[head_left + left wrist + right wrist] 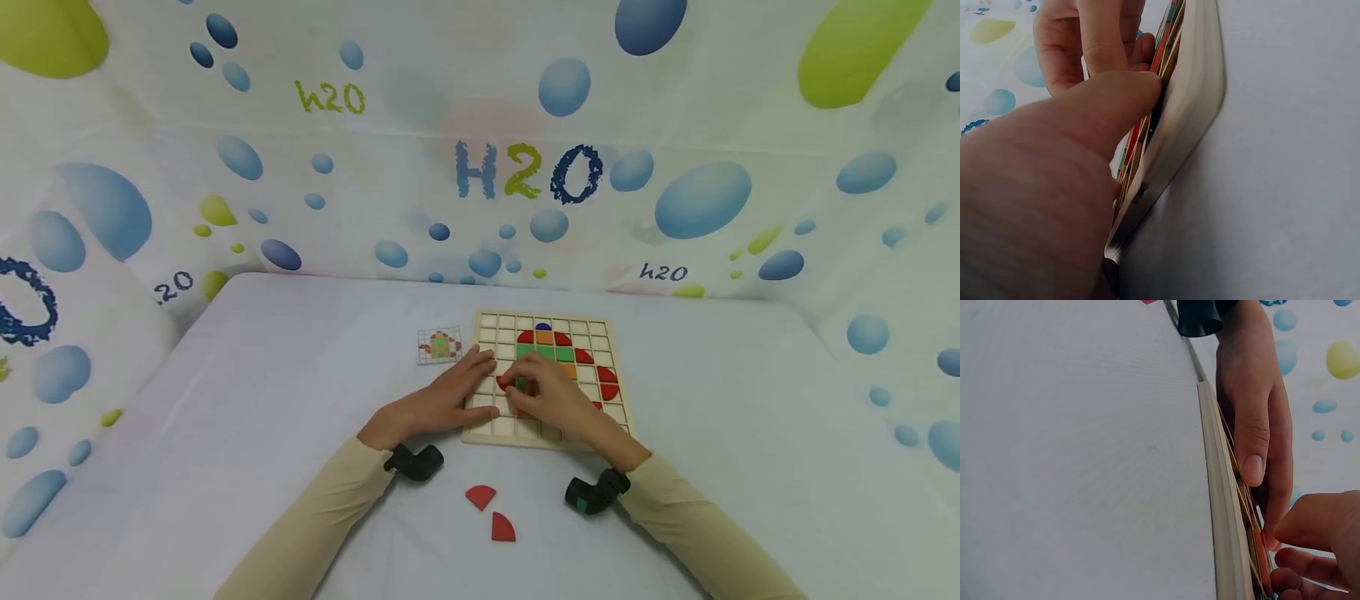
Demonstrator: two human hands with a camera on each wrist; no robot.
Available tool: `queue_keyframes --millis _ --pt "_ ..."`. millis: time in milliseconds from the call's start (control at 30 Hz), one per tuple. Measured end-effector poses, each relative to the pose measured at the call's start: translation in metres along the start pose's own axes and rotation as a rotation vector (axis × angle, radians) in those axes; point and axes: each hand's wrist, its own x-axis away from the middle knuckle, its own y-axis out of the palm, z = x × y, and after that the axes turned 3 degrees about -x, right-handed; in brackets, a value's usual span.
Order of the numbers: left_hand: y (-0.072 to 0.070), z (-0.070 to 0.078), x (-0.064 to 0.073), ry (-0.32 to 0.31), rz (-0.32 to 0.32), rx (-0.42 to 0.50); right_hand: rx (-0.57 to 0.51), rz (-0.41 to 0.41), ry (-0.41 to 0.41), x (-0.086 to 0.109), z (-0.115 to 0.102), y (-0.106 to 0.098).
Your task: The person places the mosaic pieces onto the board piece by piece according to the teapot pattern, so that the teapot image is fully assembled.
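Observation:
A square wooden grid board [517, 442] lies on the white table, partly filled with red, green, orange and blue tiles. My left hand [441, 402] rests on its left side, fingers straight and thumb [1129, 94] spread along the frame. My right hand [553, 398] pinches a red quarter-circle tile [502, 383] between thumb and index finger at the left part of the grid. Green tiles [565, 354] and a red half-round pair [608, 383] sit in cells around it. Some cells under the right hand are hidden.
Behind my left hand lies a small card [423, 353] printed with a coloured tile pattern. Two loose red quarter-circle tiles, one [481, 497] behind the other [503, 528], lie in front of the board. A printed cloth [405, 208] hangs behind the table.

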Motion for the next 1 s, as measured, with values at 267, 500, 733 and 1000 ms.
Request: queue_keyframes --millis 267,500,733,1000 --pt "0.001 -0.001 0.004 -0.042 0.012 -0.006 -0.013 -0.042 -0.004 -0.002 -0.002 0.002" --pt "0.003 -0.001 -0.001 -0.015 0.022 -0.025 -0.020 -0.077 0.015 0.002 -0.005 0.001" --pt "0.000 -0.001 0.001 -0.017 0.022 -0.037 -0.024 -0.141 -0.025 0.003 -0.020 0.001" --pt "0.001 -0.003 0.000 0.006 0.043 0.020 -0.039 -0.203 -0.053 0.006 -0.030 0.005"
